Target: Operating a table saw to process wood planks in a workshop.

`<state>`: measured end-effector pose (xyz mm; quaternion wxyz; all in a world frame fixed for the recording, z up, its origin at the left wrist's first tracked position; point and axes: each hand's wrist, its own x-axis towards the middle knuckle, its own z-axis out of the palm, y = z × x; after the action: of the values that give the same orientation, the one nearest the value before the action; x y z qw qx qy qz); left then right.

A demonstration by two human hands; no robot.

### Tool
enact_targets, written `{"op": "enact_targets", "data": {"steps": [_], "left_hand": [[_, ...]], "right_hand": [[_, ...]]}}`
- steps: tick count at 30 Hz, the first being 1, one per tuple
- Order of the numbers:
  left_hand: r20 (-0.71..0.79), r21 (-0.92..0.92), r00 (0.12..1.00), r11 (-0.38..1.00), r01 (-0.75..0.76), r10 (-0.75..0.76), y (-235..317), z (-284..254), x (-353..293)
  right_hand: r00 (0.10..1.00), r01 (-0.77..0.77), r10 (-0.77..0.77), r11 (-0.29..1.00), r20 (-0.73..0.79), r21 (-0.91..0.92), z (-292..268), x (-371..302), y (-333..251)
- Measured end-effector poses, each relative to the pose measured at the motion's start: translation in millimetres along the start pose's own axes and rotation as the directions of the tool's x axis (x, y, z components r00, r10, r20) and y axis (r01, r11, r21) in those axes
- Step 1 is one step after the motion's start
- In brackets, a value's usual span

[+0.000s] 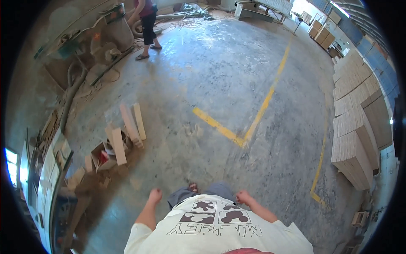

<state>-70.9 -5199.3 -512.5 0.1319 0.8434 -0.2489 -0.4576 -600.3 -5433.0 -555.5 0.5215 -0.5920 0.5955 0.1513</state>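
Note:
My left hand (155, 195) hangs beside my left thigh, its fingers curled in a loose fist. On the other side, my right hand (243, 197) is held near my right hip, fingers also curled in. Neither hand shows anything in its grasp, and both are apart from any object. Nearest to the left hand, on the floor to the left, stands an open cardboard box (102, 156) with something red inside. Wooden boards (119, 146) lean by it, and longer wood strips (138, 121) lie just beyond.
Tall stacks of wooden panels (353, 148) line the right side. Yellow floor lines (241, 139) mark the concrete floor (203, 84). At the far left another person (148, 25) stands near dusty machinery (105, 38) and a hose (75, 89). A machine (53, 182) stands at near left.

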Motion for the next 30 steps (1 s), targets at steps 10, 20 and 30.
{"op": "enact_targets", "data": {"steps": [10, 20, 30], "left_hand": [[-0.205, -0.219, 0.891, 0.869, -0.444, 0.404, 425.5, -214.8, 287.7], [0.233, 0.21, 0.968, 0.977, 0.043, -0.093, 239.5, -223.5, 353.2], [0.061, 0.006, 0.997, 0.999, -0.045, 0.045, 675.6, -352.9, 710.5]], "right_hand": [[0.99, -0.139, 0.138, 0.987, -0.022, -0.076, -152.4, 153.1, -153.5], [0.975, 0.186, -0.095, 0.846, -0.202, 0.499, -449.0, 389.2, -587.0], [0.984, -0.132, 0.158, 0.957, -0.082, 0.26, -571.2, 558.3, -671.6]]}}
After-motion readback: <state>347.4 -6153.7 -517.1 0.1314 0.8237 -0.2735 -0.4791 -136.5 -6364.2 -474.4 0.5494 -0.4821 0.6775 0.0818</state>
